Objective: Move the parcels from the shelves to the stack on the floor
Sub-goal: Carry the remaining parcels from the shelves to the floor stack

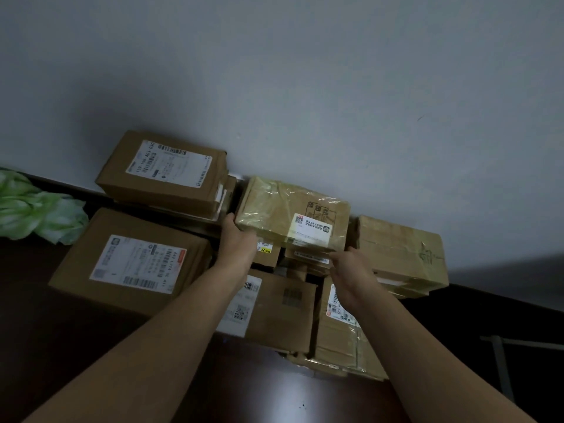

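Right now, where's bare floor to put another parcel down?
Bare dark floor lies before the front boxes, and left of the large labelled box, below the green bag. Around the taped parcel boxes crowd together.

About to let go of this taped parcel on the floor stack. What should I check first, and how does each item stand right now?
1. Left hand holds the taped parcel at its near left corner: ok.
2. Right hand at the parcel's near right edge, grip firm: cannot tell.
3. Parcel fully resting on the small boxes beneath: cannot tell, underside hidden.
4. Parcel apart from the labelled box on the left: ok.
5. Parcel apart from the wrapped box on the right: ok.
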